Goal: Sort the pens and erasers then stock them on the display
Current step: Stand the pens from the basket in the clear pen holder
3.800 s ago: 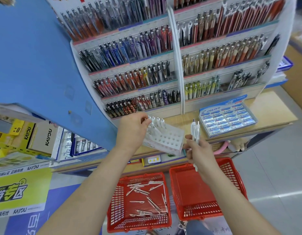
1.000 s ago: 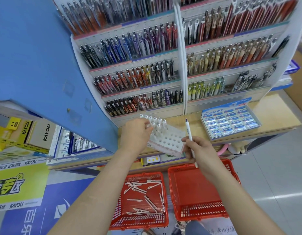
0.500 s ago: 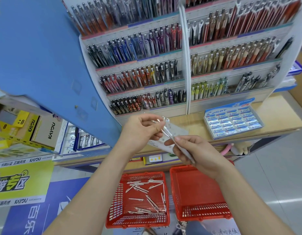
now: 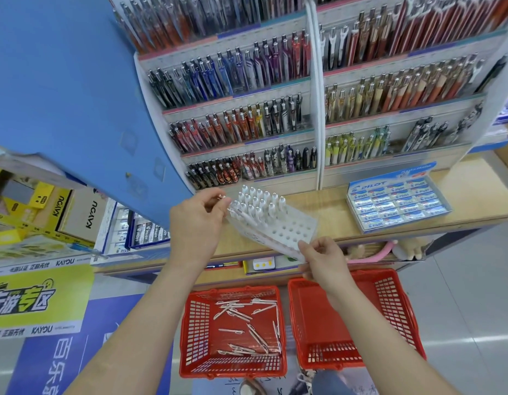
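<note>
Entry: pen rack (image 4: 278, 230), tilted over the worktop (image 4: 327, 206); your right hand (image 4: 324, 260) grips its near corner, your left hand (image 4: 198, 220) pinches a white pen (image 4: 241, 214) against its filled far rows; risk: more tilt and the seated pens (image 4: 258, 198) slide out.

Views: one, a wide-angle camera worn on my head.
Vantage: I stand before the wooden shelf (image 4: 332, 206), seeing it from above its front edge.
Facing: forward and down; the pen display (image 4: 315, 81) climbs to the top of the frame, while the floor (image 4: 461, 295), the left red basket (image 4: 232, 374) and the right red basket (image 4: 361, 363) lie at the bottom.
Nearness: close; my forearms enter from the bottom edge, with my left hand (image 4: 197, 220) and right hand (image 4: 324, 260) mid-frame at the shelf's front edge.
Centre: the pen holder (image 4: 278, 229) between my hands, a white pen (image 4: 242, 215) at its left end.
Lens: straight lines bow; the blue panel (image 4: 61, 95) fills the upper left.
</note>
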Demonstrator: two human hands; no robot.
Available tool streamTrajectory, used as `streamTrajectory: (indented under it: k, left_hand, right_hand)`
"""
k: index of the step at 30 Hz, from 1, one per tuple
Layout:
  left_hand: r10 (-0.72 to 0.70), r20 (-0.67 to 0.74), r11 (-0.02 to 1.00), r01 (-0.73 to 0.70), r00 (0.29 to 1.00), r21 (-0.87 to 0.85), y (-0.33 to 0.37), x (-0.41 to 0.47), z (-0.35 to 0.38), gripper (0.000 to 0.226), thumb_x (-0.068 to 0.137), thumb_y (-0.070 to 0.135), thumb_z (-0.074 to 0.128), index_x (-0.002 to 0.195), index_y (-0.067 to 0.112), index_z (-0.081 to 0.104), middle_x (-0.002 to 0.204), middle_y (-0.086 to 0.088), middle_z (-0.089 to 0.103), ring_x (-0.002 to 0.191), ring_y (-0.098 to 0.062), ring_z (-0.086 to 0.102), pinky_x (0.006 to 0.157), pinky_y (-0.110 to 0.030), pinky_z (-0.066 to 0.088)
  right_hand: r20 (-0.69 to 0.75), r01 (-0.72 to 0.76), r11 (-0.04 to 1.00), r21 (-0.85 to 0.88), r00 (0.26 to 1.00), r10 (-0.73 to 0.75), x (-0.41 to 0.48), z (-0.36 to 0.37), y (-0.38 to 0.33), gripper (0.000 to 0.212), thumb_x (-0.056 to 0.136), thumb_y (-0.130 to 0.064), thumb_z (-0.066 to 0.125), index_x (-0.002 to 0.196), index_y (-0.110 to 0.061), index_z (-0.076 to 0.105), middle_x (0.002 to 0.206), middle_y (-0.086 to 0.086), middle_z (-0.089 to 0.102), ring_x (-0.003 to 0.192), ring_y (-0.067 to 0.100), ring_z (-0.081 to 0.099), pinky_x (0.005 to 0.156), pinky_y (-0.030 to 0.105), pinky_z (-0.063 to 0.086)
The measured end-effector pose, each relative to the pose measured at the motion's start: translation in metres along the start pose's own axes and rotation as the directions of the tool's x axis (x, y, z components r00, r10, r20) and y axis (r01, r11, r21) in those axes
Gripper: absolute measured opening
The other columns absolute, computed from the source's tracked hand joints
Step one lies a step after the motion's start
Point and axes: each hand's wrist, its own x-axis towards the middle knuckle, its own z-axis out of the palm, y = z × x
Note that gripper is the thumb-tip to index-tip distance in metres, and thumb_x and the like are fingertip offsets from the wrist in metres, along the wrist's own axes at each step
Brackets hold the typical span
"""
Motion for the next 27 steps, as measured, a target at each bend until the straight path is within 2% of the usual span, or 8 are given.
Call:
streamTrajectory:
  k: [3,7,16,21,24,27]
  left_hand:
    - [0.055,0.03,0.996,-0.057,0.998,0.074,0.001,0.0,0.005,0.007,0.085,0.02,0.067,0.085,0.016,0.073,0.07,0.005,0.068,0.07,-0.015,0.065,0.073,-0.037,0.054]
    - [0.068,0.084,0.985,-0.08,0.994,0.153,-0.002,0.001,0.017,0.009,0.085,0.021,0.067,0.087,0.015,0.074,0.076,0.002,0.07,0.073,-0.016,0.063,0.075,-0.036,0.052]
    - [0.048,0.165,0.976,-0.081,0.985,0.203,-0.01,0.002,0.032,0.012,0.085,0.022,0.067,0.088,0.014,0.075,0.079,0.0,0.073,0.074,-0.018,0.065,0.075,-0.036,0.052]
    - [0.082,0.216,0.943,-0.146,0.973,0.299,-0.015,0.002,0.038,0.014,0.086,0.024,0.065,0.09,0.016,0.075,0.083,-0.002,0.068,0.081,-0.02,0.06,0.074,-0.035,0.048]
    - [0.054,0.202,0.928,-0.124,0.978,0.35,-0.015,0.006,0.04,0.014,0.086,0.026,0.065,0.091,0.018,0.075,0.082,0.001,0.059,0.078,-0.018,0.057,0.071,-0.03,0.045]
    - [0.0,0.21,0.907,-0.089,0.978,0.411,-0.015,0.01,0.044,0.014,0.084,0.028,0.066,0.089,0.019,0.076,0.087,0.0,0.062,0.082,-0.019,0.059,0.069,-0.026,0.04]
  right_hand:
    - [0.017,0.003,0.999,0.044,1.0,-0.003,-0.001,0.002,0.003,0.024,0.09,-0.022,0.064,0.081,-0.012,0.044,0.078,0.008,0.049,0.045,0.011,0.056,0.046,0.028,0.043]
    - [0.01,0.013,0.998,0.055,1.0,-0.013,-0.002,0.001,0.003,0.025,0.088,-0.022,0.066,0.08,-0.013,0.044,0.078,0.008,0.052,0.051,0.015,0.057,0.047,0.027,0.043]
    - [-0.006,0.049,0.998,0.045,0.999,-0.049,0.0,0.001,0.003,0.024,0.088,-0.025,0.065,0.081,-0.013,0.046,0.081,0.008,0.051,0.065,0.019,0.056,0.048,0.022,0.047]
    - [-0.039,0.058,0.994,0.089,0.998,-0.055,-0.002,0.002,0.004,0.02,0.091,-0.027,0.062,0.086,-0.011,0.05,0.077,0.003,0.054,0.065,0.015,0.057,0.062,0.033,0.05]
    - [-0.068,0.089,0.993,0.081,0.994,-0.083,-0.002,0.003,0.006,0.021,0.09,-0.027,0.062,0.095,-0.009,0.052,0.076,0.002,0.057,0.064,0.016,0.058,0.073,0.041,0.052]
    - [-0.098,0.107,0.994,0.027,0.99,-0.103,0.0,0.004,0.007,0.023,0.09,-0.031,0.063,0.099,-0.012,0.053,0.081,0.004,0.061,0.068,0.016,0.061,0.08,0.044,0.052]
